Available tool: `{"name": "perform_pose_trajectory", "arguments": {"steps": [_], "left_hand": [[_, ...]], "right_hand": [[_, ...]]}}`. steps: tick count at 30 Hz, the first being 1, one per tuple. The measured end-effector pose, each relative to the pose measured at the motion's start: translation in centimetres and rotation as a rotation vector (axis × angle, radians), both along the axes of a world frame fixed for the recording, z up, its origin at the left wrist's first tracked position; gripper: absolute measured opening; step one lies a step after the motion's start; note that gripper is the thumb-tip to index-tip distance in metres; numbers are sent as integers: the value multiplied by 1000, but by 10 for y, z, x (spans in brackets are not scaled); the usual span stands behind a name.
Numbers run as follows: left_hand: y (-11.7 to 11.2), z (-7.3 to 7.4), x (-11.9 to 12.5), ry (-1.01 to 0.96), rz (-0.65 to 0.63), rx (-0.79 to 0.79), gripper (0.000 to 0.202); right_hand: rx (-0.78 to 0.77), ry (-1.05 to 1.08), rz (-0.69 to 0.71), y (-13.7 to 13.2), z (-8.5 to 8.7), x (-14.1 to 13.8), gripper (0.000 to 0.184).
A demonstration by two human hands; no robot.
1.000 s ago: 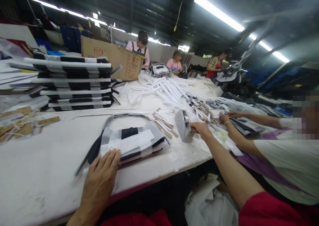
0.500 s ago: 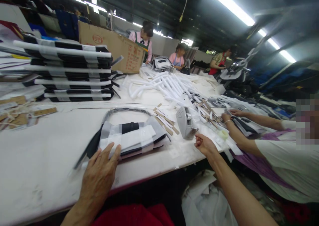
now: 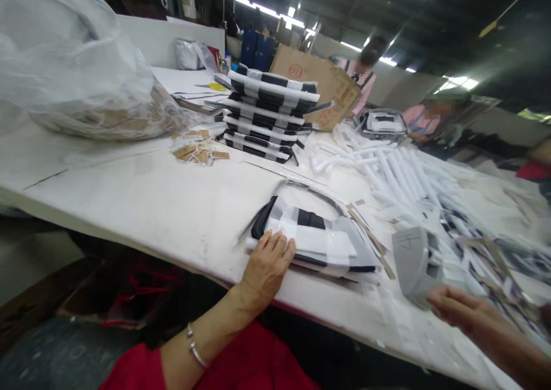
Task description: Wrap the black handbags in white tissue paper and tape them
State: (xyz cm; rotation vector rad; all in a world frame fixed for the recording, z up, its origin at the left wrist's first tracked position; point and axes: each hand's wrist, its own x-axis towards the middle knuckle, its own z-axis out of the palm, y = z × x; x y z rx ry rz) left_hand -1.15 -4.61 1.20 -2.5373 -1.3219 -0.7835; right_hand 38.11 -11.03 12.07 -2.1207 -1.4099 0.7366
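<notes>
A black handbag (image 3: 310,218) lies on the table, partly covered with white wrapping sheets and clear tape, its looped handle (image 3: 312,189) pointing away from me. My left hand (image 3: 267,266) rests on the bag's near left side, palm down, fingers extended over the white padding (image 3: 318,241). To the right stands a grey tape dispenser (image 3: 408,261). My right hand (image 3: 469,312), blurred by motion, is at the dispenser's near end with its fingertips pinched together. Whatever is between those fingertips does not show.
Behind the bag rises a stack of wrapped black bags (image 3: 271,112), near a cardboard box (image 3: 314,80). White foam tubes (image 3: 387,166) cover the far right. Paper tags (image 3: 200,152) and a large plastic-wrapped bundle (image 3: 107,109) lie left. Co-workers sit across the table.
My view has swung left, so the bag and dispenser sit farther right in the picture. The left hand stays on the bag; the right stays pinched by the dispenser.
</notes>
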Motion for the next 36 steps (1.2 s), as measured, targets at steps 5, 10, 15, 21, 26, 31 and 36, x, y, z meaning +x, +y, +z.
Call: {"name": "perform_pose_trajectory", "arguments": {"steps": [5,10,15,21,26,31,36], "left_hand": [[1,-1,0,2,-8,-3,36],[1,-1,1,-29,0,-4,35],[1,-3,2,-42,3,-5,35],[0,-6,3,-92,15,-8,36],[0,-7,2,-74,4,-48,36],[1,-7,2,-78,4,-52,36],[1,-7,2,-73,10,-15,35]], "right_hand": [[-302,142,651,82,59,-135,33],[-378,-112,1087,153,57,-231,21],[-422,-451,1180,194,39,-263,14],[-368,-792,1329,220,10,-290,14],[-166,-914,1454,230,-13,-299,37],[-32,-1028,1541,246,-13,-288,38],[107,-1017,1151,267,5,-251,20]]}}
